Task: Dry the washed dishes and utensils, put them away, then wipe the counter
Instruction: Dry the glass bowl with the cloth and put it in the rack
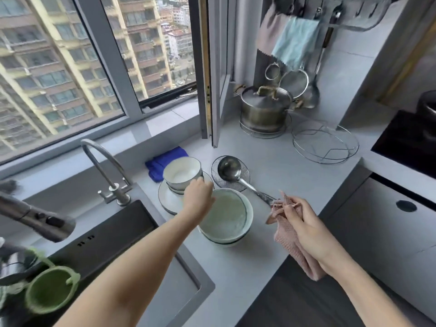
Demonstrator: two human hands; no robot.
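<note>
A large pale green bowl (228, 218) sits on the grey counter (283, 166) right of the sink. My left hand (198, 199) rests on its far left rim; whether the fingers grip the rim is hidden. Behind it, small white bowls (181, 172) are stacked on white plates (168, 199). A steel ladle (230, 171) lies on a round wire skimmer (217, 172), handle pointing toward my right hand (304, 223), which is closed around a pink waffle cloth (290, 241) held above the counter's front edge.
A dark sink (141, 256) with a curved tap (103, 161) lies at left. A blue cloth (165, 161) is behind the bowls. A lidded steel pot (264, 109), a wire rack (325, 143), hanging strainers and cloths (292, 43) stand at the back. A black hob (405, 142) is at right.
</note>
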